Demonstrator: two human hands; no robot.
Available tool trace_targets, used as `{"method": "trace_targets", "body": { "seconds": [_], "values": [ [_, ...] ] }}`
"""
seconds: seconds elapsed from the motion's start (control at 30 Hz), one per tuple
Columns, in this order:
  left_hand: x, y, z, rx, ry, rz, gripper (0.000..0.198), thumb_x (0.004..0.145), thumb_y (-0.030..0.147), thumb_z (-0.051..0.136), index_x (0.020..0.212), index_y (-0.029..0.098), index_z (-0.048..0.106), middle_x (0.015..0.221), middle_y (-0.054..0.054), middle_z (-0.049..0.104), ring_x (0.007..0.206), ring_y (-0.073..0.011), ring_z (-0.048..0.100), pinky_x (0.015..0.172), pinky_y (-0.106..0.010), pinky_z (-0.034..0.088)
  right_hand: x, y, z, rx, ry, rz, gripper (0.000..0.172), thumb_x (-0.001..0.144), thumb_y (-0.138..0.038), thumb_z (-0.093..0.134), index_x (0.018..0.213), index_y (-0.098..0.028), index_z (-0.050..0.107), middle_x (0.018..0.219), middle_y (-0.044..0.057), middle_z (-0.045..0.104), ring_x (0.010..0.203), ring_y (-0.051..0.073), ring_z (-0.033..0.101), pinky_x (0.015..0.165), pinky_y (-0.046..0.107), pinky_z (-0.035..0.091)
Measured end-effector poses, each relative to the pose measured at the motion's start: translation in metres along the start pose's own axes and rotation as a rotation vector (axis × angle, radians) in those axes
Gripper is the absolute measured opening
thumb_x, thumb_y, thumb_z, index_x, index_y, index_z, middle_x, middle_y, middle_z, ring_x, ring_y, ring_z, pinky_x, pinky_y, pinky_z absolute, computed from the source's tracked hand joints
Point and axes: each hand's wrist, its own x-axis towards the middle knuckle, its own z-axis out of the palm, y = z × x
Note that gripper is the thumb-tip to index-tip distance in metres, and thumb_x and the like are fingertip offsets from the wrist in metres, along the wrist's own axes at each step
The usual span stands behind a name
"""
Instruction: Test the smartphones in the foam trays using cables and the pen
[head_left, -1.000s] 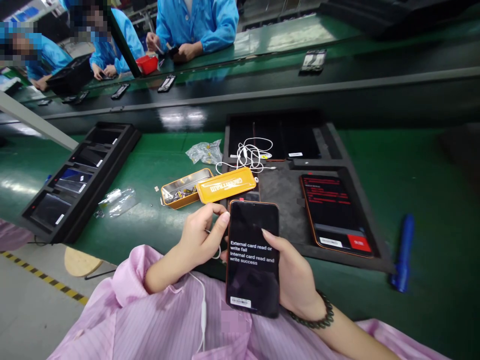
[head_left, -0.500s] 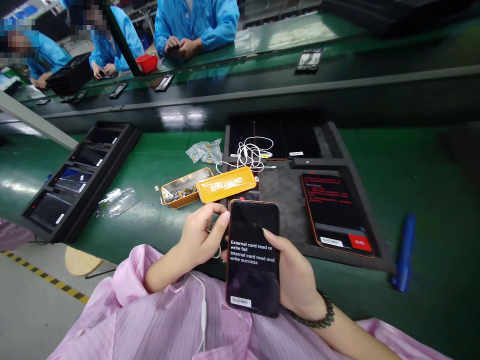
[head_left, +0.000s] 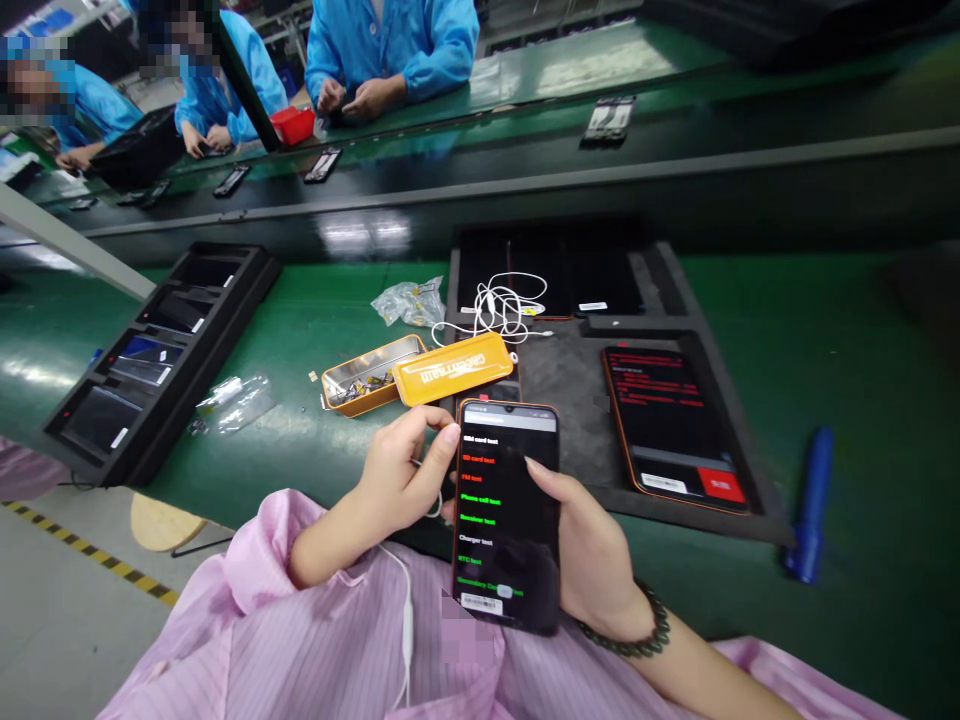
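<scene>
1. In the near middle of the scene, before the pink striped shirt (head_left: 322, 630), is the black smartphone with orange rim (head_left: 510, 520), tilted upward, its screen lit.
2. The screen shows a list of tests: "SD card test" and "FM test" are in red, "Phone call test" and "Receiver test" in green, "Charger test" in white.
3. The right hand (head_left: 596, 545) has its grip clamped on this smartphone from the right side, with the thumb over the screen. A dark beaded bracelet (head_left: 637, 640) is on this wrist.
4. The left hand (head_left: 397, 470) is curled at the upper left edge of the smartphone, thumb touching it. A thin white cable (head_left: 407, 630) passes by this hand; whether its grip is closed on the cable or on the edge, I cannot tell.
5. Farther, on the green desk (head_left: 795, 350), stands the open yellow metal box (head_left: 367, 403) with small parts inside. The yellow lid (head_left: 454, 370) lies at its right end.
6. To the right is the dark grey foam tray (head_left: 559, 420), bearing another smartphone (head_left: 660, 400) with red text, and the coiled white cable (head_left: 502, 310) lies at its far left.
7. On the far right side lies the blue stick-shaped object (head_left: 810, 505).
</scene>
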Motion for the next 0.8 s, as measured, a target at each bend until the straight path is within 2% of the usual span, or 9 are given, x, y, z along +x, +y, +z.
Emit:
{"method": "trace_targets", "body": {
  "seconds": [0.3, 0.57, 0.8],
  "values": [
    [0.0000, 0.0007, 0.0007, -0.003, 0.004, 0.006, 0.017, 0.097, 0.028, 0.048, 0.085, 0.017, 0.055, 0.057, 0.007, 0.039, 0.047, -0.0064, 0.035, 0.048, -0.020, 0.028, 0.0018, 0.0032, -0.0030, -0.051, 0.090, -0.021, 0.054, 0.053, -0.054, 0.084, 0.095, -0.021, 0.074, 0.087, 0.007, 0.077, 0.096, 0.036, 0.071, 0.092, 0.053, 0.054],
    [-0.0003, 0.0005, 0.0006, 0.000, 0.000, -0.005, 0.019, 0.097, 0.030, 0.048, 0.085, 0.018, 0.055, 0.057, 0.007, 0.042, 0.048, -0.0069, 0.036, 0.050, -0.021, 0.029, 0.0011, 0.0012, -0.0005, -0.033, 0.039, 0.002, 0.050, 0.049, -0.055, 0.085, 0.083, -0.021, 0.074, 0.082, 0.006, 0.077, 0.088, 0.035, 0.073, 0.090, 0.053, 0.055],
    [-0.0003, 0.0011, -0.0004, 0.008, -0.008, -0.018, 0.021, 0.098, 0.032, 0.046, 0.085, 0.018, 0.056, 0.055, 0.007, 0.039, 0.048, -0.0076, 0.036, 0.048, -0.021, 0.028, 0.0006, 0.0008, -0.0013, -0.024, -0.067, 0.002, 0.039, 0.059, -0.053, 0.080, 0.078, -0.019, 0.074, 0.077, 0.008, 0.076, 0.087, 0.035, 0.073, 0.090, 0.054, 0.055]
  ]
}}
